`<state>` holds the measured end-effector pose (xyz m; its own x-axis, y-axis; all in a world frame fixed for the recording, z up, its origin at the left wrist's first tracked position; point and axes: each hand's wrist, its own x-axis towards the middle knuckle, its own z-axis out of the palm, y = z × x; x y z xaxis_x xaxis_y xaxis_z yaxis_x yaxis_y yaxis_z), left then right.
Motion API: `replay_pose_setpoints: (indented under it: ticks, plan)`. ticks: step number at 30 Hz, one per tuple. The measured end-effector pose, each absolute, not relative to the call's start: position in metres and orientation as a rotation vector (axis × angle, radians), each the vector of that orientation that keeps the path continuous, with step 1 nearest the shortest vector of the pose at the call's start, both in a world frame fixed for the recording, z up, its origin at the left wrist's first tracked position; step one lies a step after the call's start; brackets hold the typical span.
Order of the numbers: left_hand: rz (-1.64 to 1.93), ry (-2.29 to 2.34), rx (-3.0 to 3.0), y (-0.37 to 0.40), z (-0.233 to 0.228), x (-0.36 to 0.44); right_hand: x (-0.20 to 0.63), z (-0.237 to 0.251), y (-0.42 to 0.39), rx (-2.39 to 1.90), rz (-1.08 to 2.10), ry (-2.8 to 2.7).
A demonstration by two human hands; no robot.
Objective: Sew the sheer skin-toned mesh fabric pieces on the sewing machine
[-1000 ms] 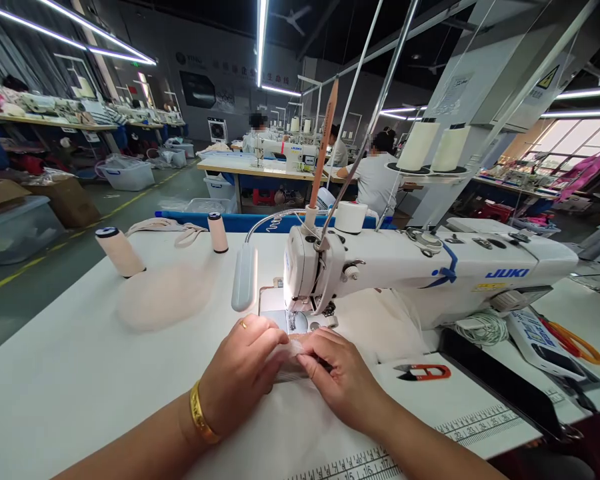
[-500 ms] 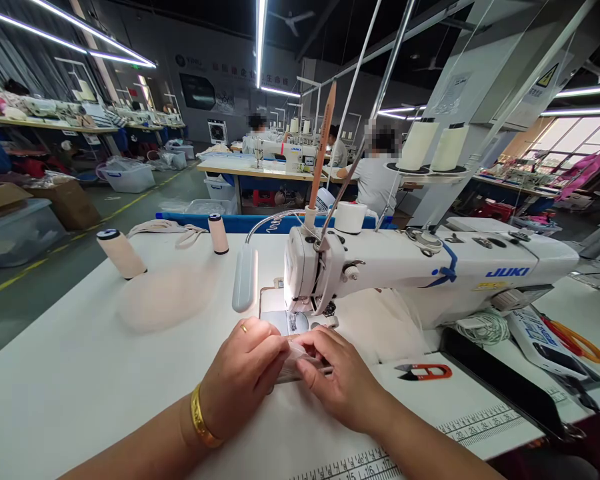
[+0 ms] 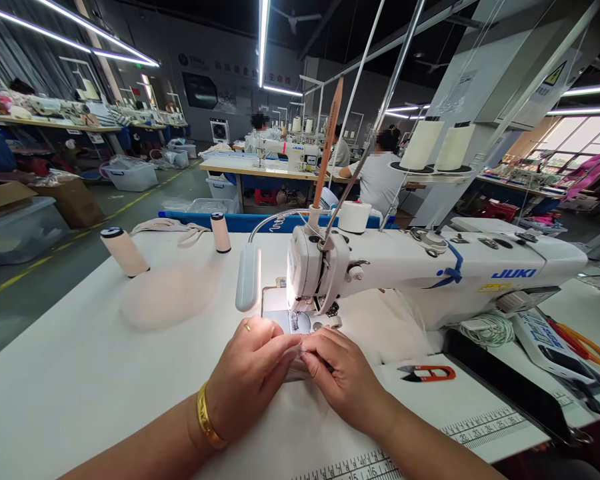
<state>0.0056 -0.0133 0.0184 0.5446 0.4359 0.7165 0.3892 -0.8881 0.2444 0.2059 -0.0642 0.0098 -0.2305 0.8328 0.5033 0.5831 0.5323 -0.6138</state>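
Fabric (image 3: 296,365) — a small pale, near-transparent piece — sits pinched between both hands just in front of the needle area of the white sewing machine (image 3: 430,273), at about 6 o'clock from the presser foot (image 3: 296,321). The left hand (image 3: 250,373) has its fingers curled, thumb and forefinger closed on the piece's near-left edge; the right hand (image 3: 343,377) meets it fingertip to fingertip, gripping the same edge from 3 o'clock. By my reading the step in hand is aligning or folding the edge before feeding it under the foot; the next move calls for sliding it toward 12 o'clock, flat and square to the needle.

Counted: one machine here; two thread cones on its stand (image 3: 437,145) at 1 o'clock; two spools standing on the table (image 3: 55,373) at 10 and 11 o'clock, the larger (image 3: 125,252) and the smaller (image 3: 221,233); one pale sheer pile (image 3: 170,293) at 10 o'clock; one red thread snip (image 3: 427,373) at 3 o'clock; one orange-handled scissors (image 3: 583,343) far right; one gold bracelet (image 3: 207,420) and one ring, both on the left hand
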Motion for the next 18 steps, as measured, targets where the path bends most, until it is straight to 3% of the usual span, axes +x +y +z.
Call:
replay_pose_setpoints:
  ticks: [18]
  plan:
    - [1.394, 0.707, 2.719, -0.0094, 0.0170, 0.0043, 0.2039, 0.0145, -0.0649, -1.183, 0.407, -1.934]
